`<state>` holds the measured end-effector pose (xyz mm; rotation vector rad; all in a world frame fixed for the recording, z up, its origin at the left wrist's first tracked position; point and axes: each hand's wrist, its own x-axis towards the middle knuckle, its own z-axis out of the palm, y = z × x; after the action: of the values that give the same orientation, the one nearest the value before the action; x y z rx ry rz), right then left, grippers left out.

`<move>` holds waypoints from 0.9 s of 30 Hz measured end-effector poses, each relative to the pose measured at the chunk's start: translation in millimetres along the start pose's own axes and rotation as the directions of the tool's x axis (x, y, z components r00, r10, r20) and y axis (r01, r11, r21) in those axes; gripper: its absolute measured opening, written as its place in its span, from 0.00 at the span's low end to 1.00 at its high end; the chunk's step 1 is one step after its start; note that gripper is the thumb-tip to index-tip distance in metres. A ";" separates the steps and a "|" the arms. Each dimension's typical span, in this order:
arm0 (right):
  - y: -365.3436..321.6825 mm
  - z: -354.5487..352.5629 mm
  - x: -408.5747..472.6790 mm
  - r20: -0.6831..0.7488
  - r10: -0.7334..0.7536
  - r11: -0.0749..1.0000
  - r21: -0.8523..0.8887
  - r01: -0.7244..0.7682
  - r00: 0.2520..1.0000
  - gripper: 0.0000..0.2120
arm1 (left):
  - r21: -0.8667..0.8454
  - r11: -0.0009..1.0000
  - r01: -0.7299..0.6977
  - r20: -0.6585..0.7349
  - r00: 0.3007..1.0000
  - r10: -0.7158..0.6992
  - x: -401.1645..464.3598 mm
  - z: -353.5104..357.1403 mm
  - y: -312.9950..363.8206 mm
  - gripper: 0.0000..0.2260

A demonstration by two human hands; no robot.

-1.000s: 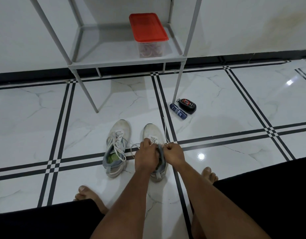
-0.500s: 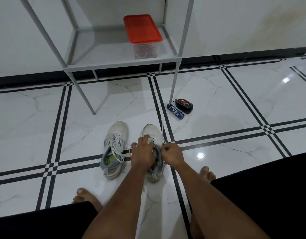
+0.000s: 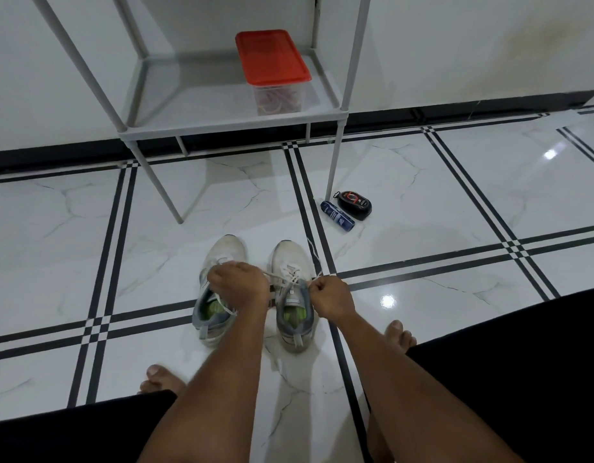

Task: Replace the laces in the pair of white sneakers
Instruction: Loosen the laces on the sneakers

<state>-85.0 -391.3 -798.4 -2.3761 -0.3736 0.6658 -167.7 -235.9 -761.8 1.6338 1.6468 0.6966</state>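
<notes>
A person sits low over a glossy white marble floor (image 3: 55,228) crossed by black lines, bare feet to either side. In the upper left and centre of the frame stands a grey metal shelf rack (image 3: 222,125); on its shelf rests a clear box with a red lid (image 3: 272,58), holding what look like coiled coloured laces, probably the replacements kept within reach. At lower centre, two white sneakers sit side by side, toes pointing away. The left sneaker (image 3: 218,295) is partly covered by the left hand (image 3: 238,282), whose fingers are curled around one lace end. The lace (image 3: 279,279) runs taut across to the right sneaker (image 3: 294,295) and its eyelets. Just right of that shoe, the right hand (image 3: 330,294) is closed in a fist, pinching the other end. The two hands seem to be pulling outward, likely to loosen the old lace. Farther right, near the rack's leg, a blue tube (image 3: 337,220) and a black container (image 3: 354,205) lie on the floor, perhaps shoe-care items.
</notes>
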 end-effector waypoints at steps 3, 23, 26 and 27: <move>0.2 -0.9 0.9 0.013 -0.018 1.000 -0.012 0.018 1.000 0.18 | 0.289 0.773 -0.565 0.302 0.820 0.486 -0.8 0.2 -14.3 0.20; -3.1 -0.9 3.9 0.016 -0.059 0.998 -0.039 0.059 0.998 0.19 | 0.265 0.823 -0.502 0.218 0.863 0.456 12.8 -5.1 -18.0 0.26; -5.4 0.1 2.6 0.015 -0.045 0.998 -0.042 0.045 0.999 0.17 | 0.332 0.373 -0.866 0.671 0.495 0.552 -18.1 13.1 -20.5 0.20; -5.3 0.6 2.0 0.011 -0.037 0.998 -0.046 0.038 0.999 0.16 | 0.348 0.262 -0.900 0.715 0.435 0.548 -24.9 17.3 -21.0 0.17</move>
<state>-84.2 -386.1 -796.1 -2.4044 -0.4416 0.6594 -168.1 -263.6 -786.1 2.9787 0.6108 -0.0464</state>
